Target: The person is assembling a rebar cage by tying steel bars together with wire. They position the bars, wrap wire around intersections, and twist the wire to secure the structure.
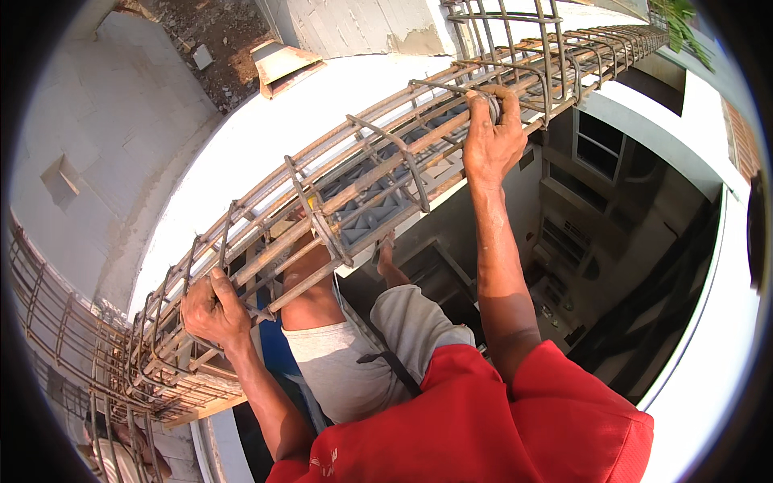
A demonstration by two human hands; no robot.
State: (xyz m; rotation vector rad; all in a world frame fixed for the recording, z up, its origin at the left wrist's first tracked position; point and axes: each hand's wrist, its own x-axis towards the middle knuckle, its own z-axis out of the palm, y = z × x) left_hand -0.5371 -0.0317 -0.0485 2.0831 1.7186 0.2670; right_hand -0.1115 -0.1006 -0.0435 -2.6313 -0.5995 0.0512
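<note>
A long cage of rusty rebar (354, 189) runs across in front of me from lower left to upper right, with bent steel stirrups (415, 173) around its bars. My left hand (216, 310) is closed in a fist at the cage's near-left part, around a bar or stirrup; the fingers cover which. Farther along to the right, my right hand (493, 137) has its fingers curled over a steel stirrup at the top of the cage. Something dark and rounded shows between thumb and fingers there, too small to name. My legs and bare foot are below the cage.
Upright rebar (507, 40) rises at the upper right. A deep opening (596, 266) drops to a lower floor on the right, bordered by a white ledge (700, 338). More rebar (56, 322) crosses at left. Another person (121, 455) is at lower left.
</note>
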